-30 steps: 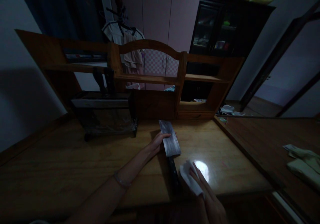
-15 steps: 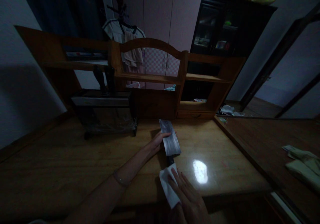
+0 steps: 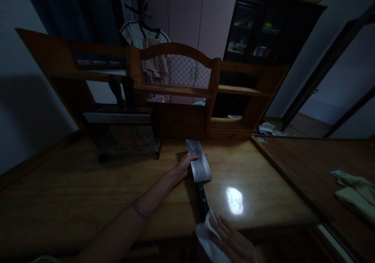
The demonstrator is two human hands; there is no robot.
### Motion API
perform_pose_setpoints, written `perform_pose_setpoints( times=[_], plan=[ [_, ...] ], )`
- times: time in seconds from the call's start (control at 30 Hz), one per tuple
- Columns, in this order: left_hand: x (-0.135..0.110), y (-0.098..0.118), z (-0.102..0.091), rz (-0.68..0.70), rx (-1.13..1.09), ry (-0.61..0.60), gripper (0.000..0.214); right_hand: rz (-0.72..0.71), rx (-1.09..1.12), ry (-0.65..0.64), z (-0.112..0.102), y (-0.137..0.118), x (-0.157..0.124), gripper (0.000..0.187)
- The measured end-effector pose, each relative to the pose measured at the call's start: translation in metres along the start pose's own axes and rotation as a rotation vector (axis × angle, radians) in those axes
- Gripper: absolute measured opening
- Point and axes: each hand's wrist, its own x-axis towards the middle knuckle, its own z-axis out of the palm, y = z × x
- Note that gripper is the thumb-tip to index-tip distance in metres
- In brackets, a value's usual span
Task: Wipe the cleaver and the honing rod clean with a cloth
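My left hand (image 3: 185, 165) grips a cleaver (image 3: 200, 165) by its broad metal blade, thumb on the upper face and the other fingers mostly hidden beneath. The blade points away from me, and its black handle (image 3: 202, 197) runs back towards me. At the handle's near end, my right hand (image 3: 230, 235) is closed on a white tissue (image 3: 209, 237), which touches the handle's end. Both hands are over the wooden desk (image 3: 140, 185).
A knife block (image 3: 121, 132) with black-handled knives (image 3: 117, 91) stands at the desk's back left. Behind it rises a wooden shelf unit (image 3: 172, 118). To the right, pale green cloth (image 3: 356, 196) lies on a brown surface. A bright reflection shows on the desktop.
My right hand and the tissue have slid along the handle towards me and slightly right, so more of the black handle shows. My left hand and the blade have stayed put.
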Motion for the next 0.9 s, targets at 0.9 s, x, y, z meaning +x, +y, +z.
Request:
perform_pose_setpoints(
  times=[0.9],
  plan=[
    [-0.007,0.005,0.009,0.008,0.006,0.036,0.024,0.492,0.157,0.044,0.015,-0.012,0.052,0.053]
  ],
)
